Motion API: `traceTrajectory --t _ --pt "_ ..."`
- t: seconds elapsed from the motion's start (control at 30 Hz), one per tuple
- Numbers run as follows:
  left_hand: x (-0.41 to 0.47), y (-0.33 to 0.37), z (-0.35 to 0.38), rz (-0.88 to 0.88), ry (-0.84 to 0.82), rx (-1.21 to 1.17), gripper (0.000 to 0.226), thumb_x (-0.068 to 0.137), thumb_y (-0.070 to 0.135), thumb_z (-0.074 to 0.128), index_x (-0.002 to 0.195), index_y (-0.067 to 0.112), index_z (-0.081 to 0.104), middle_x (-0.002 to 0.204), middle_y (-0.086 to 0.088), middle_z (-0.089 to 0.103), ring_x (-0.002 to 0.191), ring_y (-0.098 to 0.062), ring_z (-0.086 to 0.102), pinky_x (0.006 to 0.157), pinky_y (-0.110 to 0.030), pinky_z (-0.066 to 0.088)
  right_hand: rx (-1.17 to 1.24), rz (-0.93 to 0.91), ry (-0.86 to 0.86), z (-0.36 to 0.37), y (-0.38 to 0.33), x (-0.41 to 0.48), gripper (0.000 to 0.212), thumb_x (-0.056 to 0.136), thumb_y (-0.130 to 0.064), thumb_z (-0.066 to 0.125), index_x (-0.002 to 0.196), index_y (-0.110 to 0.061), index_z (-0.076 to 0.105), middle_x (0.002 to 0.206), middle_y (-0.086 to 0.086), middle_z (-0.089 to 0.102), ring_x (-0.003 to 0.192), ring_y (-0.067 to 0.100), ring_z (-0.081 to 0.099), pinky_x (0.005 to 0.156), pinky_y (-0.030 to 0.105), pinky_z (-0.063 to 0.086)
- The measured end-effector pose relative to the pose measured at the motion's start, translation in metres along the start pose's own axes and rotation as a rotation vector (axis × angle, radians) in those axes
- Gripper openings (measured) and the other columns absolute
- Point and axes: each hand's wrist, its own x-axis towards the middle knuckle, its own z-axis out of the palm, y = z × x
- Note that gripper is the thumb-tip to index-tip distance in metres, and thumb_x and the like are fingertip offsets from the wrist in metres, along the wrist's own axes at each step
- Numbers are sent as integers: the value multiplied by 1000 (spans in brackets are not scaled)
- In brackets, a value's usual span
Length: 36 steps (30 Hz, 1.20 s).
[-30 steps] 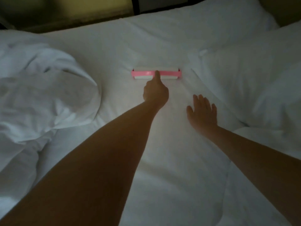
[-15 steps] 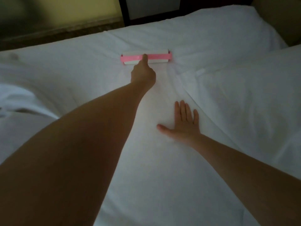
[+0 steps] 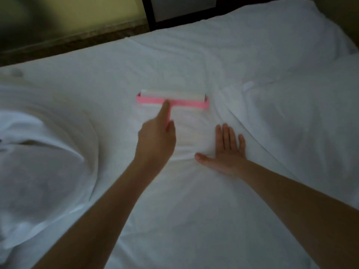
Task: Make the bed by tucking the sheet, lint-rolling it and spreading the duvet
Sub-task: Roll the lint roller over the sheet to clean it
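**Bedroom, dimly lit.** Most of the view is taken up by a wide bed covered with a smooth white fabric sheet. A bunched white duvet is heaped at the left, and a plump white pillow is laid at the right. Beyond the far edge, a pale yellow painted wall, a brown skirting strip and a dark upright frame are seen.

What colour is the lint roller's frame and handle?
Pink, with a white roll; the lint roller shows clearly in the head view, gripped by the left hand.
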Motion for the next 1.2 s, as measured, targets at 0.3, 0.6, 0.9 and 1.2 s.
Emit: traceTrajectory --t 0.3,0.6,0.9,1.2 --pt "50 6 8 29 -44 59 56 93 9 38 146 25 31 131 -17 53 118 -38 51 94 -37 41 -1 1 -20 -2 0 0 106 80 -77 32 145 -17 -27 153 5 -33 141 15 -29 113 41 -20" --pt "176 51 2 30 -50 -29 56 92 1 31 145 19 31 137 -14 48 115 -37 56 91 -37 48 6 -9 -13 4 2 6 114 67 -86 20 143 -18 -30 152 4 -34 141 14 -30 111 39 -22" --pt "38 13 -29 181 104 -32 54 94 21 43 146 32 31 125 -11 62 113 -32 58 90 -31 44 19 -30 -20 2 5 5 108 77 -82 26 143 -17 -29 152 4 -34 140 15 -30 111 39 -23" --pt "14 5 13 170 -150 123 62 95 16 39 147 42 19 105 -15 64 101 -36 59 81 -35 44 19 -21 -50 0 3 4 108 80 -78 30 143 -14 -30 151 5 -35 140 16 -31 111 41 -23"
